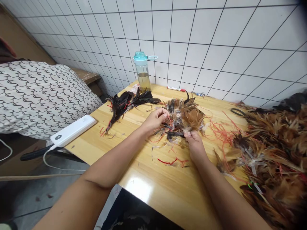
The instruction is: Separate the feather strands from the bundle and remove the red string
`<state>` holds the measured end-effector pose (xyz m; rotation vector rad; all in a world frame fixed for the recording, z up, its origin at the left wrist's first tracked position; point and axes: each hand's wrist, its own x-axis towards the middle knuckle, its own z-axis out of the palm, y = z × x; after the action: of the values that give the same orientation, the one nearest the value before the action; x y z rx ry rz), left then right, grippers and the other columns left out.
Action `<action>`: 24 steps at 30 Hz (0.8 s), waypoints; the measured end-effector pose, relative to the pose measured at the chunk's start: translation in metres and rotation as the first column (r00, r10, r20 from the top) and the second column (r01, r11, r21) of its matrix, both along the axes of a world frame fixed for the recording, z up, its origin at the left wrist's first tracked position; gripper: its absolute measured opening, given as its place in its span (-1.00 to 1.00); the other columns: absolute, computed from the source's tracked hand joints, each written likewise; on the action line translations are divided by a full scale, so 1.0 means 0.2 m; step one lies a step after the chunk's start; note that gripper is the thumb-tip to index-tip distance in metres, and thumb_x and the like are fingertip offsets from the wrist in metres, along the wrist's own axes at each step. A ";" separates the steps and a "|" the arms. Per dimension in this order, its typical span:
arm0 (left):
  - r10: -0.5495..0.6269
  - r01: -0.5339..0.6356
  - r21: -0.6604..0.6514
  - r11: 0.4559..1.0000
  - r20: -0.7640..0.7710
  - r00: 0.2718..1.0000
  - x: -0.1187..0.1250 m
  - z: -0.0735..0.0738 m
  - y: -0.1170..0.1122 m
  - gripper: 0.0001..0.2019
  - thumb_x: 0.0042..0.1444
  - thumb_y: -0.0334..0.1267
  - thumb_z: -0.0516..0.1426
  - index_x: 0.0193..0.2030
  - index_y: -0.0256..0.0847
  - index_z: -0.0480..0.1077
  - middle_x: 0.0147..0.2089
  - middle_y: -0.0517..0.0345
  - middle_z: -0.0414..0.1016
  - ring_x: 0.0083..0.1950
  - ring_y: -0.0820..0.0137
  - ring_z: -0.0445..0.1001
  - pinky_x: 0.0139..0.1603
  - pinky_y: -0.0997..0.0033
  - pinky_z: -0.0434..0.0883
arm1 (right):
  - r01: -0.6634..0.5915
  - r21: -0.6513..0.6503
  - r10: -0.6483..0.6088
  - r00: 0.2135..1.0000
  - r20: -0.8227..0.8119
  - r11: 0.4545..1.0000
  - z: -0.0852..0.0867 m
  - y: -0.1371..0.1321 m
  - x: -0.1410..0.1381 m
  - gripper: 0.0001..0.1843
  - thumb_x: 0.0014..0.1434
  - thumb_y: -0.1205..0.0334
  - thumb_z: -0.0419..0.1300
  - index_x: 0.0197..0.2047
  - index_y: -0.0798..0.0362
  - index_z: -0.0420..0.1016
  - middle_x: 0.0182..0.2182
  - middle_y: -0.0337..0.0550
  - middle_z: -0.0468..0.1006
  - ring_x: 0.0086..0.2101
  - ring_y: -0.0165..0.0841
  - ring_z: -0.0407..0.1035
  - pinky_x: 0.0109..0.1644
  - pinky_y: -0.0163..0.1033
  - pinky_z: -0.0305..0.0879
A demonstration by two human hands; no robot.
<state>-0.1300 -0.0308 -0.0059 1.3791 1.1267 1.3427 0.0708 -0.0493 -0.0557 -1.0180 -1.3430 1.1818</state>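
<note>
A bunch of brown and tan feathers (188, 116) lies on the wooden table (153, 179) in front of me. My right hand (195, 145) pinches the near edge of this bunch. My left hand (155, 119) has its fingers closed on the bunch's left side, among red threads. A separate pile of black feathers (124, 103) lies further left, apart from both hands.
A big heap of brown feathers (273, 153) fills the right side of the table. Loose red threads (219, 132) are scattered about. A water bottle (143, 72) and a red marker (176, 88) stand by the tiled wall. A white power bank (73, 130) lies at the left edge.
</note>
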 end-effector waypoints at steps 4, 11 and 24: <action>0.048 -0.049 0.017 0.999 0.050 0.998 0.09 0.00 -0.04 -0.85 0.14 -0.21 0.12 -0.33 -0.27 0.34 -0.41 0.23 0.33 -0.37 0.52 0.28 -0.29 0.53 0.27 | -0.013 -0.150 -0.012 0.986 -0.168 0.989 0.03 0.00 -0.01 -0.62 -0.08 -0.09 0.32 -0.53 0.01 0.30 -0.51 -0.30 0.37 -0.38 -0.38 0.25 -0.20 -0.20 0.24; 0.097 -0.100 0.044 0.994 0.073 0.993 0.17 0.01 -0.10 -0.84 0.16 -0.17 0.11 -0.25 -0.23 0.37 -0.34 0.21 0.36 -0.32 0.51 0.33 -0.23 0.52 0.31 | -0.147 -0.228 0.065 0.941 -0.331 0.963 0.09 -0.04 -0.03 -0.68 -0.17 0.03 0.40 -0.47 0.00 0.38 -0.45 -0.28 0.47 -0.33 -0.38 0.31 -0.14 -0.22 0.24; 0.046 -0.046 0.000 0.999 0.009 0.999 0.17 -0.03 -0.09 -0.83 0.17 -0.17 0.10 -0.26 -0.23 0.39 -0.35 0.20 0.39 -0.33 0.50 0.33 -0.26 0.52 0.32 | -0.361 -0.291 0.171 0.838 -0.518 0.886 0.12 -0.02 0.01 -0.71 -0.10 0.12 0.42 -0.45 0.02 0.39 -0.42 -0.25 0.42 -0.48 -0.47 0.17 -0.40 -0.31 0.18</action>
<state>-0.0959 -0.0492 -0.0126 1.3531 1.1584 1.3800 0.0729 -0.0535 -0.0307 -0.7261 -0.8896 1.8295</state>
